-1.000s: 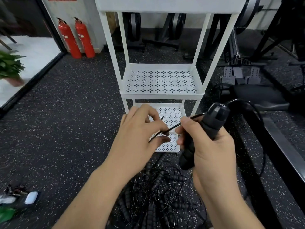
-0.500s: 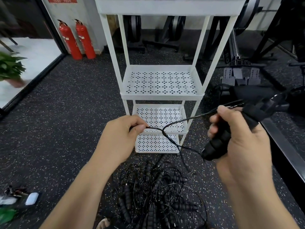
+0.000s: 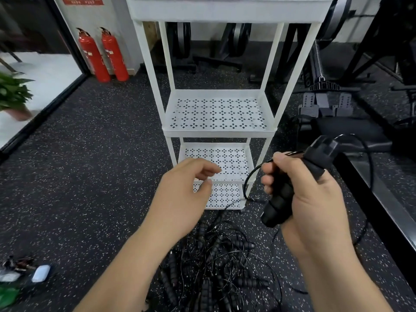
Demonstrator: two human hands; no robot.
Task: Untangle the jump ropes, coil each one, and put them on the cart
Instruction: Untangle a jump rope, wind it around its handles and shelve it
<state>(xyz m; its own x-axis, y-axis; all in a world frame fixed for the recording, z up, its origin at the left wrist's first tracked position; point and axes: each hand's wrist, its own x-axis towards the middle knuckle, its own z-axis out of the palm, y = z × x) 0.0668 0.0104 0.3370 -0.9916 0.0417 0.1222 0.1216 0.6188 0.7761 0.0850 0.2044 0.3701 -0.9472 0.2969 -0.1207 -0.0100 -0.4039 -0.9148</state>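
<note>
The floor is dark rubber flecked with white. Far left, two red extinguishers stand against a pale wall, under a red sign. A black threshold runs along the left, with a lighter floor and a potted plant beyond it. Weight plates lean at the far wall. On the right sit black gym machines, footplates and a pad. A small white case lies near left.

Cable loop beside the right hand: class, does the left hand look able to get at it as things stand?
Probably yes: the left hand holds nothing, and nothing lies between it and the cable loop.
</note>
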